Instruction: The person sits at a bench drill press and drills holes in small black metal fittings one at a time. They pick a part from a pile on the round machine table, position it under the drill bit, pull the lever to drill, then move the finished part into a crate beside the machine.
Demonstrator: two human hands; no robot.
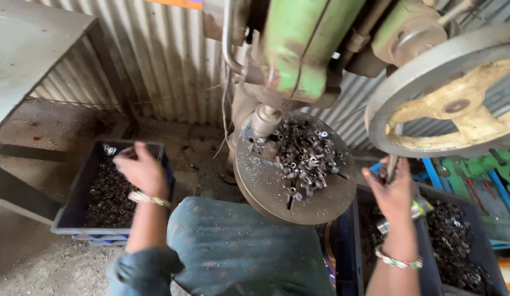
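Two crates of small dark metal parts flank the round machine table [298,189], and a third heap of the same parts [307,156] lies on the table itself, bunched toward its upper right under the green machine head [304,46]. The left hand [141,169] hovers over the dark blue crate [74,211] left of the table; fingers are curled together as if pinching a few parts, though motion blur hides what, if anything, is between them. The right hand [394,189] is to the right of the table, fingers wrapped around the thin vertical lever handle [392,167] that hangs below the large grey handwheel [457,96]. Judgement on progress: mid-run. The left crate looks well stocked, the second crate [457,246] right of the table is also heavily filled, and the table heap is unsorted, so much material remains on either side; which crate holds finished pieces I cannot tell. The spindle nose [264,120] sits just above the table's upper left edge beside a small fixture. Surface: table is bare steel, dusted with bright swarf, slotted. Room: corrugated metal wall [167,66] behind the table, gritty concrete floor [24,263] left of it, blue and green tools at far right.
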